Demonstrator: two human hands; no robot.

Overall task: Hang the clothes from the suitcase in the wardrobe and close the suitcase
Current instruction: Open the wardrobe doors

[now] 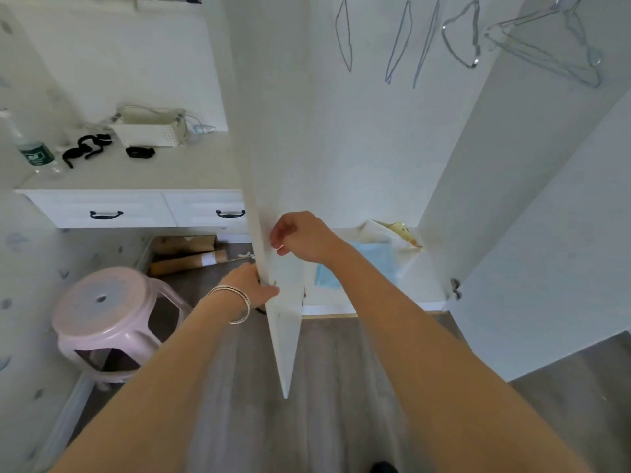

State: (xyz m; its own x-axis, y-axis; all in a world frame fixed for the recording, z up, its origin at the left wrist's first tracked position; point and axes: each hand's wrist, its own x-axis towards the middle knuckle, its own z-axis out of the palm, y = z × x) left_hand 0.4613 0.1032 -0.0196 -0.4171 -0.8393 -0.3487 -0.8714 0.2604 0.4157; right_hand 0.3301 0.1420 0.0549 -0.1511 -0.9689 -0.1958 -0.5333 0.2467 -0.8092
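The white wardrobe stands open in front of me, with its left door [273, 131] edge-on to the camera and its right door [546, 233] swung out. My left hand [251, 283] grips the outer face of the left door low down; its wrist wears silver bangles. On the door's inner side, my right hand [302, 237] has its fingers curled against the edge. Several bare wire hangers [464, 35] hang at the top of the wardrobe. Folded blue cloth [372, 261] and a pale bundle [392, 233] lie on the wardrobe floor. No suitcase is in view.
A pink plastic stool [106, 322] stands on the grey floor at the left. Behind it a white desk [136, 179] with two drawers carries a bottle [30, 148], a white box [150, 131] and black items. Rolled paper tubes [187, 262] lie under the desk.
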